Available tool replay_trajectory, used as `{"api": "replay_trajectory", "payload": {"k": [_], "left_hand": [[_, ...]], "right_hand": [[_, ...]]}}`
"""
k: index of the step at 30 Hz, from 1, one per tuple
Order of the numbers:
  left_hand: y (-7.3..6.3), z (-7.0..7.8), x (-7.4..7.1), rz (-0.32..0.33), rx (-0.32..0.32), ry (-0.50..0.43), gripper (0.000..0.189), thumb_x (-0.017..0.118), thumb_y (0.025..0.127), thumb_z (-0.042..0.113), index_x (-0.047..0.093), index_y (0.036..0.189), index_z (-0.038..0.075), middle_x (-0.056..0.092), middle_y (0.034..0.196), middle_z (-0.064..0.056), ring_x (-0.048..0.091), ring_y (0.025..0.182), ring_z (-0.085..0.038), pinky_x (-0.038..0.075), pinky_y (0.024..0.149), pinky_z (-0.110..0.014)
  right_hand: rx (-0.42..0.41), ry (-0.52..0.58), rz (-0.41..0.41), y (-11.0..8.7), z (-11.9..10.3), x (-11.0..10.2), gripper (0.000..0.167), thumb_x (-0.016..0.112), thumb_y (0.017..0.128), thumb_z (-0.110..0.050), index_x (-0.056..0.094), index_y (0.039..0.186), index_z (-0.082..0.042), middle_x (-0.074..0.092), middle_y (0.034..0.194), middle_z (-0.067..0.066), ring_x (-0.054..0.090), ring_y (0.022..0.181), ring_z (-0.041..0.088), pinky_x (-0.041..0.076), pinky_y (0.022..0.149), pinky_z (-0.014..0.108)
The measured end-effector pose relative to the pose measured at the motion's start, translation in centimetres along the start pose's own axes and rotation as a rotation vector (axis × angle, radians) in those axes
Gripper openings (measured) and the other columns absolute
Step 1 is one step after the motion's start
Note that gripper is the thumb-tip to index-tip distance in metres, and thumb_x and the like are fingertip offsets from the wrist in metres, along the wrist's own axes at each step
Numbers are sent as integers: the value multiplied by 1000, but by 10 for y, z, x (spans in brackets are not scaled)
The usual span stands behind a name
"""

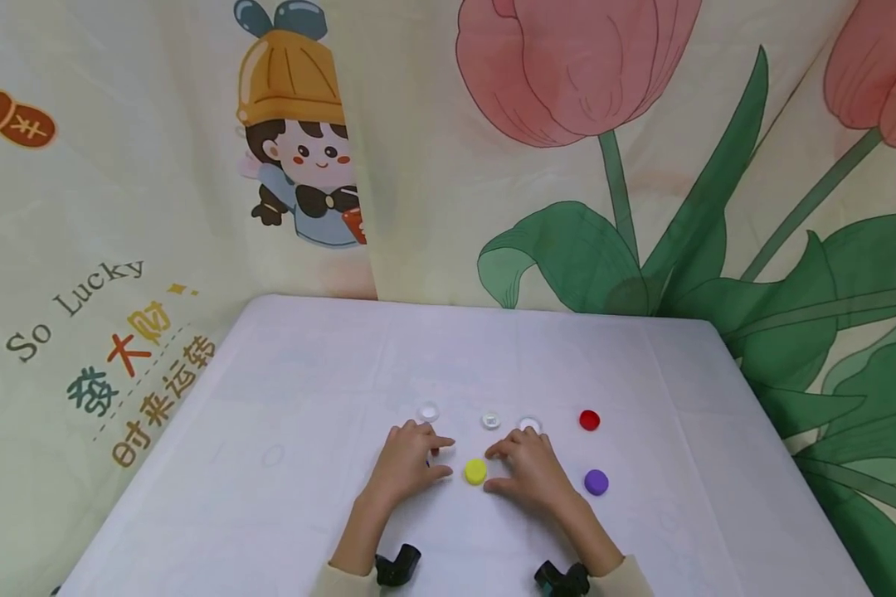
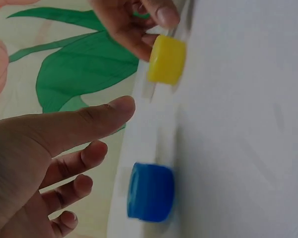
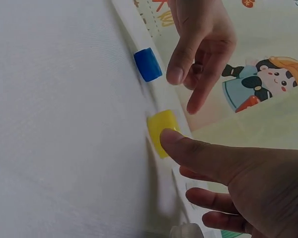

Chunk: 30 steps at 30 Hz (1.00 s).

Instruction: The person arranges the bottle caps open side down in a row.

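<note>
Between the two hands on the white table sits a yellow cap-like piece (image 1: 474, 472), round and flat-topped. My left hand (image 1: 411, 460) hovers just left of it, thumb and fingers apart and holding nothing. A blue cap-like piece (image 2: 152, 192) stands below the left thumb in the left wrist view; that hand mostly hides it from the head view. Closest to the yellow piece is my right hand (image 1: 528, 468), its thumb and fingers spread on the right side. In the right wrist view the right thumb (image 3: 181, 144) overlaps the yellow piece's edge.
Right of the hands lie a red round piece (image 1: 589, 420) and a purple one (image 1: 596, 482). Beyond the hands are a whitish disc (image 1: 428, 411), a small white piece (image 1: 490, 421) and another white round piece (image 1: 529, 424), partly covered. A printed cloth (image 1: 418, 166) hangs behind the table.
</note>
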<state>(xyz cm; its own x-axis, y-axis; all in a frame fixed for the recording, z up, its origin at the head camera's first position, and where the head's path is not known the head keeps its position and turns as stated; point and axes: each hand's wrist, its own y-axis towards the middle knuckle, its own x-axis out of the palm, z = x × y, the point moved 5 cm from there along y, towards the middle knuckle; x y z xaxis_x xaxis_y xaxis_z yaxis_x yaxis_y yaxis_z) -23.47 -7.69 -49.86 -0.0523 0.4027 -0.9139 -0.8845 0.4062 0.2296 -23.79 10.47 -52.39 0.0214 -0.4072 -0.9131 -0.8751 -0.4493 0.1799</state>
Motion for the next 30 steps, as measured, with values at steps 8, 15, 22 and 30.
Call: {"api": "replay_trajectory", "payload": {"k": [8,15,22,30], "left_hand": [[-10,-38,-28,15,-137,-104,46,84,65,30,71,107,17,56,77,3,43,73,-13,33,67,-32],[-19,-54,-24,-135,-214,-126,50,84,63,32,69,109,19,53,78,5,42,72,-12,33,70,-35],[-20,-54,-14,-185,-217,-174,38,85,63,25,68,97,17,52,74,5,43,67,-11,34,67,-35],[-21,-54,-7,-179,-210,-194,28,84,64,23,66,85,18,50,69,5,42,65,-10,32,65,-33]], "right_hand": [[-33,136,144,7,-8,-16,46,75,72,-45,68,106,-16,60,89,1,44,83,13,33,75,34],[-92,172,191,25,-34,-11,39,77,72,-41,70,101,-16,60,88,-2,45,81,11,33,71,31],[-99,64,82,36,-57,6,40,75,72,-45,71,103,-20,59,91,-6,47,84,12,34,76,32],[-92,5,-22,43,-66,27,39,76,71,-45,72,101,-21,61,92,-6,47,84,11,32,75,30]]}}
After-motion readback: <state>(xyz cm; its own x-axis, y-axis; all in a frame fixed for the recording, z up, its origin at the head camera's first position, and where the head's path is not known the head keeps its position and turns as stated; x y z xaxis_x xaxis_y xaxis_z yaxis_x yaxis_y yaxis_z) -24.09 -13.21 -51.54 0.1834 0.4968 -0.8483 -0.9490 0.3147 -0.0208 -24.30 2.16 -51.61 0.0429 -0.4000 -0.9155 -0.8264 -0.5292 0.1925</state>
